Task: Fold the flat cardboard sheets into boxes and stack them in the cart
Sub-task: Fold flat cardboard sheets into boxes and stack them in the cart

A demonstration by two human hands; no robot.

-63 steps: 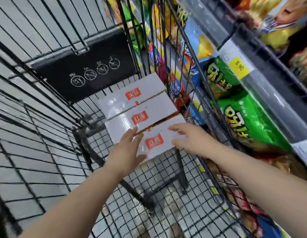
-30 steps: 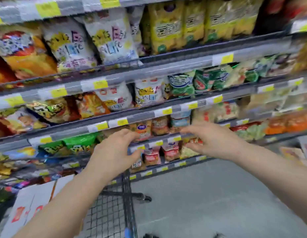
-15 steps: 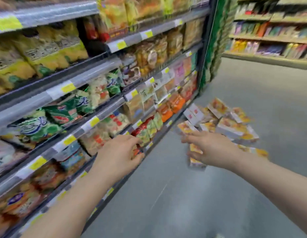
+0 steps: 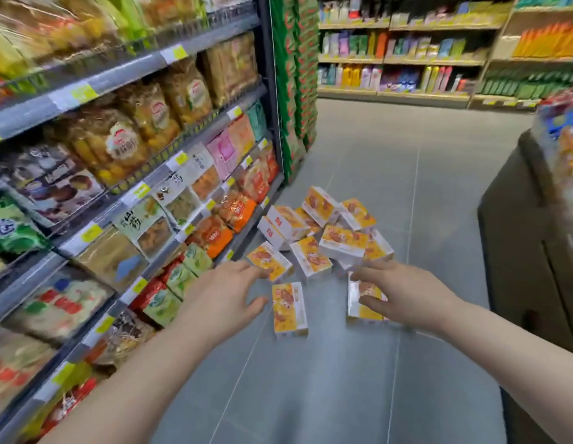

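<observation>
Mostly blurred labels; orange-white boxes [image 4: 314, 238]

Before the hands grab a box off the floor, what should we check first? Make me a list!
1. Left hand free: ok, fingers spread, holding nothing.
2. Right hand free: ok, open, holding nothing.
3. Nearest orange box clear to grab: ok, it lies alone on the floor.
4. Box under the right hand touched yet: cannot tell.
5. Pile of boxes steady: not ok, jumbled.
6. Cart ready: cannot tell, not in view.
</observation>
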